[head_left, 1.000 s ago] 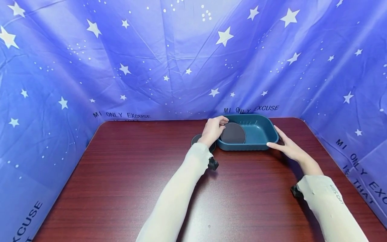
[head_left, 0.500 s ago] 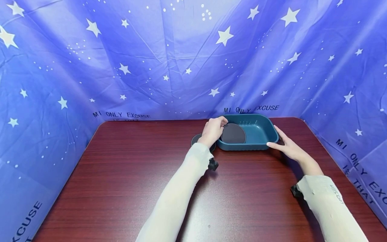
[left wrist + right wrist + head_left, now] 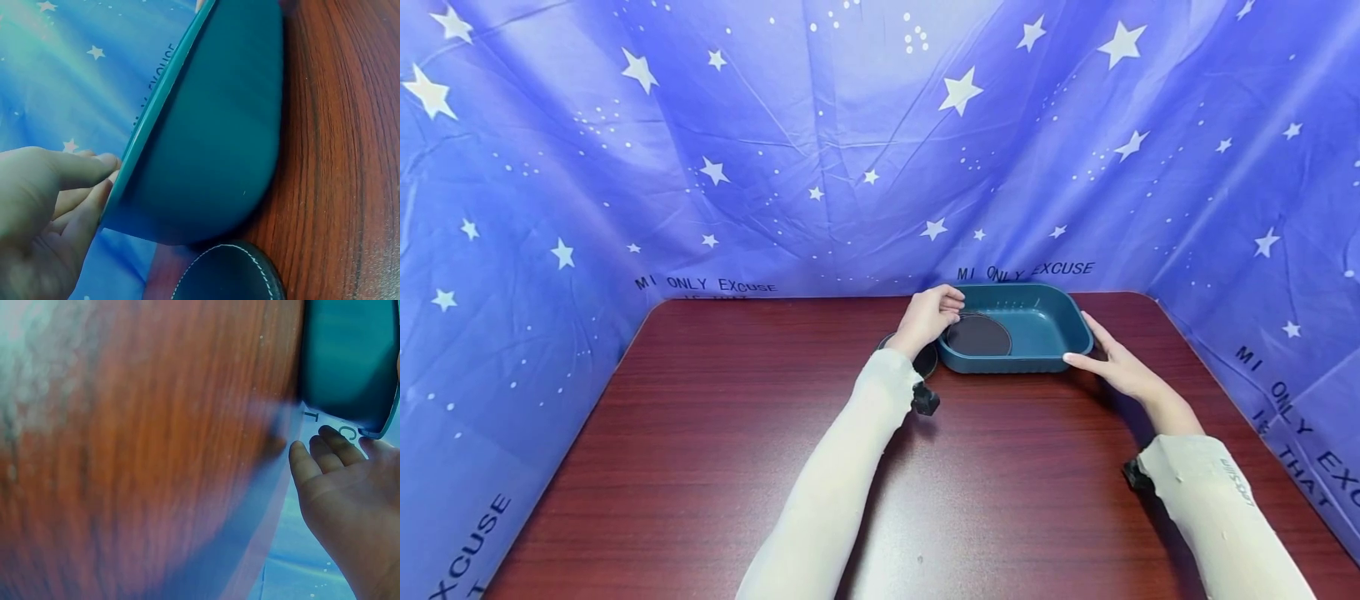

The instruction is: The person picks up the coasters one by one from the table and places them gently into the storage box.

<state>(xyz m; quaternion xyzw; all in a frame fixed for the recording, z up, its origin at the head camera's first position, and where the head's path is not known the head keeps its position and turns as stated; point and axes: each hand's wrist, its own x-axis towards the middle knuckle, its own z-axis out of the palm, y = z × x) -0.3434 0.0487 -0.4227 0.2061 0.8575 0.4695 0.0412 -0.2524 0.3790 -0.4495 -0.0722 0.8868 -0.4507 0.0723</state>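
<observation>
A teal oblong basket (image 3: 1045, 360) stands at the back of the table, right of the middle. Inside its left end lies a dark round coaster (image 3: 979, 336), low against the wall. My left hand (image 3: 927, 317) is over the basket's left rim, fingers loosely bent, just above the coaster and apart from it. In the left wrist view its fingertips lie along the rim. A second dark coaster (image 3: 228, 275) with pale stitching lies on the table beside the basket, partly under my left wrist. My right hand (image 3: 1112, 363) touches the basket's right end, thumb and fingers spread and fairly straight.
The dark red wooden table (image 3: 715, 433) has a blue star-patterned cloth (image 3: 820, 150) hanging behind it and at both sides. The basket's back edge is close to that cloth. Black wrist cameras (image 3: 926, 400) sit under both sleeves.
The coaster inside the basket has sunk lower and tipped flatter, away from my left fingers. My left hand has shifted very slightly. The right hand stays at the basket's end.
</observation>
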